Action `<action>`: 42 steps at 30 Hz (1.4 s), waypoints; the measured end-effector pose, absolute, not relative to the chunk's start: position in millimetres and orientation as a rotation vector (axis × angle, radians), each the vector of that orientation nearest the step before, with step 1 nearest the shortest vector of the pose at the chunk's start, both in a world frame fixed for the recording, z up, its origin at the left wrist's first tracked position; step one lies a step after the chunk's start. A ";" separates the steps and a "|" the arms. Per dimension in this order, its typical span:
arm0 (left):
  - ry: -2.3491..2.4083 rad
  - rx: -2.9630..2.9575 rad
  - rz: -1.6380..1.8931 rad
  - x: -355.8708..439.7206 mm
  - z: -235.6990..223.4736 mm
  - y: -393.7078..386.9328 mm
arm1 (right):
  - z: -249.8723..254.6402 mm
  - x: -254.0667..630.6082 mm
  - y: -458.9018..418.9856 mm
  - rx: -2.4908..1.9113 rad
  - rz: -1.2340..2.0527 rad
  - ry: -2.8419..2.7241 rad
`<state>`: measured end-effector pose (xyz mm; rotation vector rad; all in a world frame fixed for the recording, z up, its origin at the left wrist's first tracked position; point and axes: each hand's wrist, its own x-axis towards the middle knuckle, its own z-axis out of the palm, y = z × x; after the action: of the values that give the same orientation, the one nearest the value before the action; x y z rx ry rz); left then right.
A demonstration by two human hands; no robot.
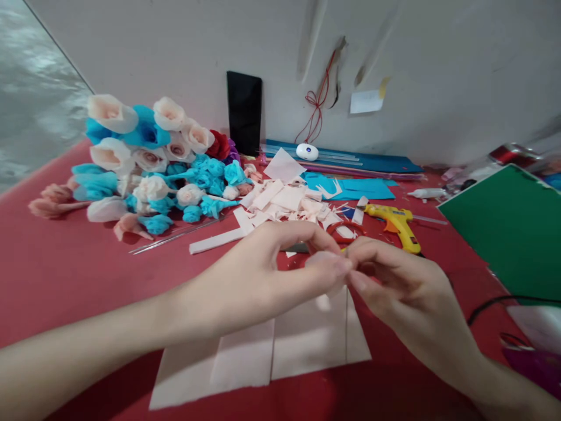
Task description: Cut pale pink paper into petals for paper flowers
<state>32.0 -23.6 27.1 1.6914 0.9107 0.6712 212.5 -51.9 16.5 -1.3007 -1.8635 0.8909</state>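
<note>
My left hand (267, 269) and my right hand (394, 280) meet fingertip to fingertip above the red table (65, 275). Both pinch a small pale pink piece of crepe paper (326, 260) between them; it is blurred and partly hidden by the fingers. Flat pale pink paper sheets (280, 351) lie right under the hands. Just beyond the fingers sit red-handled scissors (346, 231) and a heap of pink paper strips (284, 202).
A pile of pink and blue paper flowers (153, 164) fills the left rear. A yellow glue gun (397, 219), blue sheets (350, 187), a green sheet (512, 228), thin wires (175, 237) and a black panel (244, 111) against the wall surround the work area.
</note>
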 end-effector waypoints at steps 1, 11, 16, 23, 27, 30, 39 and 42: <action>0.912 1.674 0.700 32.1 27.1 -23.7 | 16.8 212.8 -52.1 -1.289 0.883 -1.847; 0.821 1.756 0.900 39.4 18.4 -30.0 | 15.7 215.0 -56.4 -1.184 0.763 -1.789; 0.868 1.883 1.050 42.9 12.8 -32.1 | 12.7 210.4 -57.6 -1.217 0.733 -1.720; 0.892 1.907 1.106 42.0 10.5 -34.7 | 12.7 206.6 -59.0 -1.217 0.788 -1.683; 0.911 1.865 1.109 42.7 12.3 -35.7 | 11.9 206.7 -59.0 -1.213 0.794 -1.686; 0.911 1.833 1.120 43.4 12.6 -35.0 | 11.8 206.9 -59.8 -1.196 0.777 -1.708; 0.904 1.828 1.116 42.6 12.6 -32.5 | 11.3 206.9 -61.3 -1.180 0.707 -1.743; 0.915 1.812 1.090 41.5 13.8 -32.2 | 11.9 206.8 -60.0 -1.187 0.713 -1.726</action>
<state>41.5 -32.2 13.8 1.8121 0.9153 1.0895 206.8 -60.0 11.9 -1.1873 -1.7260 0.7129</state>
